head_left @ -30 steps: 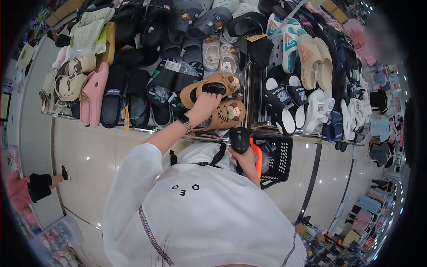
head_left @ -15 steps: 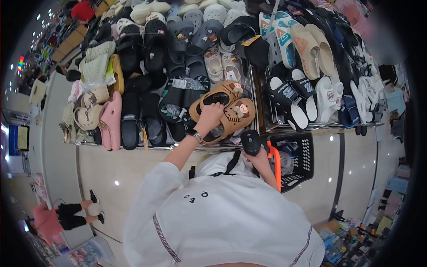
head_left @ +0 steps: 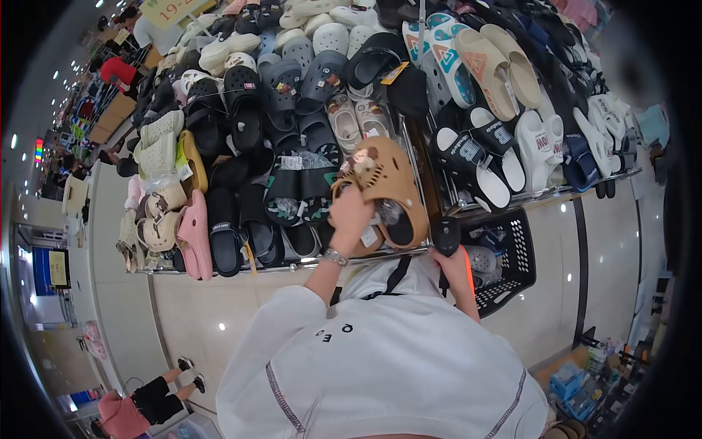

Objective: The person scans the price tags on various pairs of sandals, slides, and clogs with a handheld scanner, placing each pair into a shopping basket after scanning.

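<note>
My left hand (head_left: 349,218) is closed on the pair of tan clogs (head_left: 397,192), which have round charms and sit tilted at the front edge of the shoe display. One tan clog stands in front, its sole side down towards me, with a white tag under it. My right hand (head_left: 452,265) is closed just right of them, beside a black rounded object (head_left: 445,235) and the orange handle (head_left: 469,272) of a black basket (head_left: 521,256). Grey clogs (head_left: 480,260) in plastic lie in the basket.
Rows of clogs and slides fill the display, with pink slides (head_left: 193,235) at the left and black-and-white slides (head_left: 472,168) at the right. A metal rail (head_left: 292,265) runs along its front. A person in pink (head_left: 123,415) is at the lower left.
The tan clogs have turned more upright and shifted right under my left hand. The view has shifted; my right hand still stays by the basket handle and the black object.
</note>
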Demonstrator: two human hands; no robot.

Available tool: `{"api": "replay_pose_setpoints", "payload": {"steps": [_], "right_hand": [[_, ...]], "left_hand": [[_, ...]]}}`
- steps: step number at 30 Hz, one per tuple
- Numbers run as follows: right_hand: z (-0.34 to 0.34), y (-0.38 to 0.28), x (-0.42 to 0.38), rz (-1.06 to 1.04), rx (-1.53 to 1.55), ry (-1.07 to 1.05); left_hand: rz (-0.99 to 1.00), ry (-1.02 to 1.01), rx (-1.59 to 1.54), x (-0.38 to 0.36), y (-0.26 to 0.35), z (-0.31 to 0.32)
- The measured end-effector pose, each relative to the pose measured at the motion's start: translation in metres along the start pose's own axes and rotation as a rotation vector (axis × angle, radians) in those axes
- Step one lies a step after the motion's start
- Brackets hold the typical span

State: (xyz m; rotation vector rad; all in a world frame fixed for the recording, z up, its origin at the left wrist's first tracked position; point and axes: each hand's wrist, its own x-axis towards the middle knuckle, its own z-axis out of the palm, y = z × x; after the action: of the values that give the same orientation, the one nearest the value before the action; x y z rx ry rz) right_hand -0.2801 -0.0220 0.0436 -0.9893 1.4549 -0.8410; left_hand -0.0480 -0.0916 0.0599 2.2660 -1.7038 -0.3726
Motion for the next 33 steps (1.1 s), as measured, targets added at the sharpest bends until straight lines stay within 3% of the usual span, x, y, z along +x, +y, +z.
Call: {"api": "replay_pose_setpoints", "payload": {"steps": [5,8,10,13,15,17,18,23,25,30,33], "right_hand": [[-0.016,0.009,0.014,0.008,0.06,0.025],[-0.016,0.022,0.026,-0.021,0.027,-0.008],[-0.013,0.021,0.03,-0.038,-0.082,-0.046],[0.002,0.031,0.041,-0.225,-0.14,-0.05],[0.01,0.029,0.045,-0.127,-0.112,-0.118],[0.021,0.055,0.06,-0.337,-0.116,0.008],[0.024,0.035,0.055,-0.188,-0.053,0.003],[0.03,0.029,0.065,-0.14,-0.153,0.093],[0.031,0.022,0.063,-0.249,-0.279,0.139],[0.027,-0.004,0.067,0.041,-0.145,-0.11],[0.026,0.01,0.074,0.064,-0.027,-0.174]], "left_hand": [[0.1,-0.12,0.032,-0.023,0.033,0.026],[0.041,-0.253,-0.005,-0.025,0.027,0.024],[0.04,-0.488,-0.045,-0.024,0.014,0.017],[0.159,-0.475,-0.113,-0.028,-0.006,0.02],[0.156,-0.436,-0.141,-0.03,-0.014,0.03],[0.055,-0.399,-0.173,-0.03,-0.012,0.038],[0.032,-0.37,-0.187,-0.03,-0.009,0.04],[-0.064,-0.398,-0.256,-0.023,-0.002,0.055],[-0.1,-0.331,-0.263,-0.026,0.003,0.055],[-0.193,-0.283,-0.268,-0.022,0.011,0.051],[-0.245,-0.284,-0.278,-0.016,0.009,0.054]]}}
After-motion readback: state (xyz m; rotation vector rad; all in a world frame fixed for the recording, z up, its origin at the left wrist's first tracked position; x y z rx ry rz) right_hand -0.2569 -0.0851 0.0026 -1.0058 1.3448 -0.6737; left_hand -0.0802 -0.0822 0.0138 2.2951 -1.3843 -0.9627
